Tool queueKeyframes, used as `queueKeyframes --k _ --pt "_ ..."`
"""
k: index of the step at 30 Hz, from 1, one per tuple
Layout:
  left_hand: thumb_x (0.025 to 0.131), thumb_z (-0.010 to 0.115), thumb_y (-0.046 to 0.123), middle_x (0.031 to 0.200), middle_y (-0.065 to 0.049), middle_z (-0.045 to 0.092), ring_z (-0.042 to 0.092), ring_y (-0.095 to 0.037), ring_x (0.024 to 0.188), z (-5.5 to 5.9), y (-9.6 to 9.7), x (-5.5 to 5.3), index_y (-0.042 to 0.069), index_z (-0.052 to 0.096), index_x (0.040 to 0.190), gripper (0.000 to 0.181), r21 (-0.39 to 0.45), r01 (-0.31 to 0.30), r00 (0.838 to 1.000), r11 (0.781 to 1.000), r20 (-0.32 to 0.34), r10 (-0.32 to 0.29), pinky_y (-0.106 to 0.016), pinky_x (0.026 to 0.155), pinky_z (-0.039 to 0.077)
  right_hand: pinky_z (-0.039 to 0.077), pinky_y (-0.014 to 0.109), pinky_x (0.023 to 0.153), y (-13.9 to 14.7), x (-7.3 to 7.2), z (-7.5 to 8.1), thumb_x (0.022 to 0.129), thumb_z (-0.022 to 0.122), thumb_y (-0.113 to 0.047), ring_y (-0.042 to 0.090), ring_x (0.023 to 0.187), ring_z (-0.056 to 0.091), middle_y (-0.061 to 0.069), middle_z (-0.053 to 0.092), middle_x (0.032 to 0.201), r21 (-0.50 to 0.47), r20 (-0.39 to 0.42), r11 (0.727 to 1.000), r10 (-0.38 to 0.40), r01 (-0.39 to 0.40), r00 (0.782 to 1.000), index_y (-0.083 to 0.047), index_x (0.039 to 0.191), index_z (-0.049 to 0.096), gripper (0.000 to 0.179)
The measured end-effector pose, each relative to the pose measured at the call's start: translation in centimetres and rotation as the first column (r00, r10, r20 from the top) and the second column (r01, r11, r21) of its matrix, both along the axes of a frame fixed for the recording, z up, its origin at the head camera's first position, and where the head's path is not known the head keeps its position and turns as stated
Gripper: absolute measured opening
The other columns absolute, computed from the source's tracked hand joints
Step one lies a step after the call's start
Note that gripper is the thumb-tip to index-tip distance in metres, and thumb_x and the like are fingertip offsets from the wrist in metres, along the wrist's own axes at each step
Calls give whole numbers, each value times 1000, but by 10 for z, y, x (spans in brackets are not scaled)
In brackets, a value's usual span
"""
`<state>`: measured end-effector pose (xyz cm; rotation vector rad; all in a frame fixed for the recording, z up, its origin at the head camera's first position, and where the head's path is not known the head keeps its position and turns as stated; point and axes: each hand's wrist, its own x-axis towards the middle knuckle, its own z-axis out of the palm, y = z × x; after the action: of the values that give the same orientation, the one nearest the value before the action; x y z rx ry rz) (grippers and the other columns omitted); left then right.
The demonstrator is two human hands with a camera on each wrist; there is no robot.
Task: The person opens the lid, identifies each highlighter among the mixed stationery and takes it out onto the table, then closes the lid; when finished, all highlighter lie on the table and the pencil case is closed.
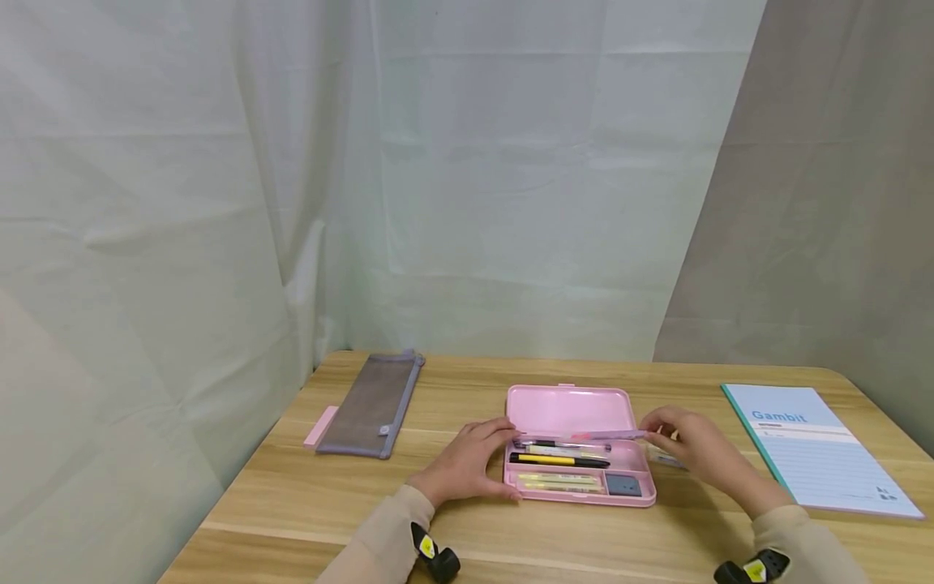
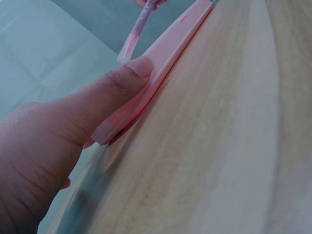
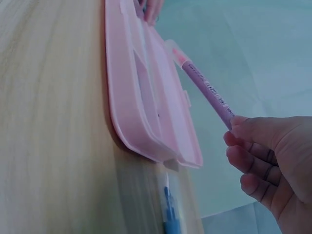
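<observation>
A pink pencil case lies on the table with its lid raised at the back. My left hand holds its left end, the thumb against the front edge. In my right hand, thumb and fingers pinch a purple highlighter by one end; its clear-capped pink tip points left above the case. Inside the case are a black-and-yellow pen, clear-barrelled pens, pale yellow pens and a dark grey eraser-like block. Some of the left fingers are hidden.
A clear pen with blue parts lies at the case's right end. A grey mesh zip pouch and a pink strip lie far left. On the right is a notebook. Curtains hang behind the table.
</observation>
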<state>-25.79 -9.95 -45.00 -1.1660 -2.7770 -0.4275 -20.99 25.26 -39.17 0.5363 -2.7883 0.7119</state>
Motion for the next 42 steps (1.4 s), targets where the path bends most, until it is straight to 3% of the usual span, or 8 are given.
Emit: queueKeyframes --k 10,19,24,42 --pt "71 68 71 151 0 41 40 -19 139 -1 0 0 18 45 142 92 -7 -2 1000 1000 -14 2 -42 116 33 47 20 58 14 6 8 90 66 -16 -6 68 48 -7 64 79 -21 -54 1000 -17 16 998 -9 88 67 7" --pt "69 69 71 151 0 41 39 -18 139 1 0 1 18 46 142 93 -12 -10 1000 1000 -7 10 -41 116 32 48 20 57 33 9 12 91 65 -15 -2 69 55 -1 68 82 -48 -5 996 -79 78 997 -12 91 68 5" --pt "70 69 70 152 1 40 38 -17 140 2 1 2 18 45 143 93 -16 -16 1000 1000 8 17 -40 117 32 48 21 57 45 11 9 92 64 -16 1 69 57 2 69 85 -54 11 992 -115 115 993 -11 95 68 7" --pt "70 70 69 152 1 40 38 -17 140 2 1 1 18 45 143 93 -17 -16 1000 1000 7 16 -40 117 32 46 22 58 85 9 -10 93 63 -20 -9 71 51 4 70 89 -13 22 979 -204 205 979 -7 99 68 15"
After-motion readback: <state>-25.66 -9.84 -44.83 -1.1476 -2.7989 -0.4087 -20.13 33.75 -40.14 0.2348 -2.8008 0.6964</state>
